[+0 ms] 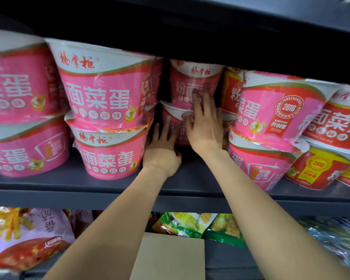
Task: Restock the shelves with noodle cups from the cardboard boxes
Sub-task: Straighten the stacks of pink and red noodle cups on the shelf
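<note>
Cardboard box sits nearest, contents hidden. Both hands — left, right — press flat, fingers spread, gripping nothing, against two stacked cups deep on the shelf — nearly full.

Both bare arms reached up to a dark shelf stacked 2 high with pink noodle cups. The left hand lay with straight fingers against the lower cup of a recessed middle stack, its palm near the shelf board. The right hand pressed spread fingers across the front of the upper cup and onto the lower cup's rim. Pink stacks stood to either side, with red cups at the far right. Below the shelf lay snack bags, and a cardboard flap showed between the forearms.
</note>
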